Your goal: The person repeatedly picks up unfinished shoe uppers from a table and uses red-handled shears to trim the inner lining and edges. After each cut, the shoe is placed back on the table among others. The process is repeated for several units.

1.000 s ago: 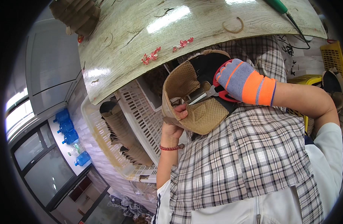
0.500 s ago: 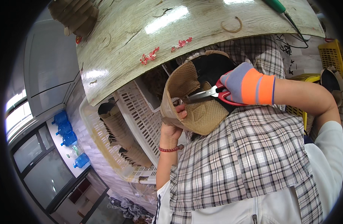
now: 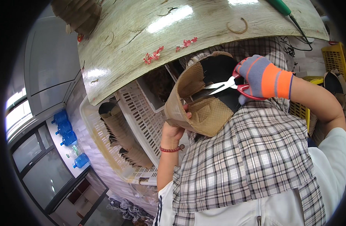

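My bare left hand [image 3: 174, 131] is closed on a tan textured shoe upper [image 3: 214, 118], its thumb over the inner edge and the other fingers hidden behind. The piece curves open on my lap and shows a black lining [image 3: 220, 69]. My right hand [image 3: 260, 77], in a grey and orange glove, grips a pair of scissors [image 3: 226, 85] by the red handles. The scissor blades are spread apart and point left into the hollow of the upper. Whether the tips touch the material I cannot tell.
A wood-patterned table [image 3: 131, 45] lies ahead, with thin trimmings and a green-handled tool [image 3: 280, 6] on it. White plastic baskets [image 3: 143, 124] stand left, one holding stacked tan uppers [image 3: 120, 128]. More tan pieces [image 3: 80, 15] sit at the far left; yellow crates [image 3: 333, 56] are at right.
My right hand has drawn back to the right and slightly up with the scissors, and their blades have spread apart. My left hand and the upper have shifted only slightly.
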The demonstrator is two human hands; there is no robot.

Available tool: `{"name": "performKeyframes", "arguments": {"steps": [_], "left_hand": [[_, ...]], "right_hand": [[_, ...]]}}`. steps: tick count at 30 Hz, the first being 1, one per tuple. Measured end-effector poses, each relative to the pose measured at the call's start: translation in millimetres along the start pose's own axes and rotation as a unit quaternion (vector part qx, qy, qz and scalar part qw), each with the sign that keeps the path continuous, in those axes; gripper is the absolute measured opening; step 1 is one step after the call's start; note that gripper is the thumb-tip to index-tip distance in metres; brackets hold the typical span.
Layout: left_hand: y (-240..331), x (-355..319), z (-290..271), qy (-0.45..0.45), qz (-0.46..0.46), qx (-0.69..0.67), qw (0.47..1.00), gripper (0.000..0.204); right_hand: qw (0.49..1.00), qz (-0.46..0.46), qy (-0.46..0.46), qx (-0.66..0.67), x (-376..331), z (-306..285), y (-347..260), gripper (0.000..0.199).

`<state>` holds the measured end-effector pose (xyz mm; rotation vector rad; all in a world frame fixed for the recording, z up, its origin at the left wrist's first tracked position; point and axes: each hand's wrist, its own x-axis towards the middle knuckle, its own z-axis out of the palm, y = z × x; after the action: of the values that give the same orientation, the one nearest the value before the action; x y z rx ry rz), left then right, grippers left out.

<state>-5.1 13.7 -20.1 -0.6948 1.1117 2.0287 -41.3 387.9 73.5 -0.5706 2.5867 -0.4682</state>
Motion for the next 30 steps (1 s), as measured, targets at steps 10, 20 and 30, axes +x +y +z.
{"name": "performKeyframes", "arguments": {"steps": [10,20,30], "left_hand": [[-4,4,0,-0.018,-0.008,0.011,1.0,0.045],[-2,1,8,-0.031,-0.006,-0.002,1.0,0.045],[-1,4,6,-0.04,-0.015,-0.013,0.999,0.043]], "right_hand": [[0.995,-0.009,-0.103,-0.009,22,12,-16,0.081],[0.997,-0.03,-0.071,-0.027,26,8,-19,0.086],[0.976,-0.011,-0.215,-0.044,47,-12,-52,0.083]]}}
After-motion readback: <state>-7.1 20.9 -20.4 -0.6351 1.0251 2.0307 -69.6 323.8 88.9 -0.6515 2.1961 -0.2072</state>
